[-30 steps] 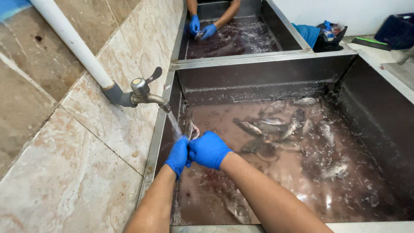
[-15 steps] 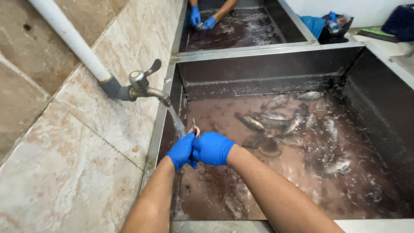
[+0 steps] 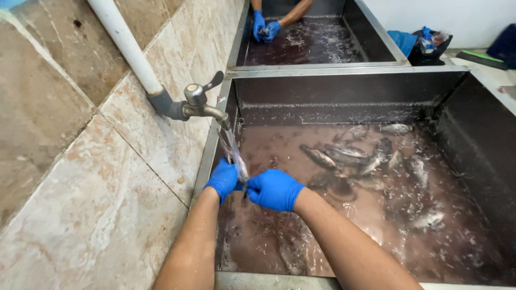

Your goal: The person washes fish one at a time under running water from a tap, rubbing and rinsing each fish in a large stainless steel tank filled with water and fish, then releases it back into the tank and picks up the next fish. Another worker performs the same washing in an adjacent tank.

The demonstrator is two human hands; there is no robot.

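The blue-gloved left hand (image 3: 223,180) and right hand (image 3: 274,189) pinch a small, mostly hidden fish (image 3: 240,173) between them under the metal wall tap's (image 3: 201,104) stream, above the murky steel sink (image 3: 344,86).

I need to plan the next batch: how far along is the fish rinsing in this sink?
Done: nothing set aside that I can see. In hand: the left hand and right hand hold one small fish under the running tap. Left: many fish lie in the murky water of the steel sink.
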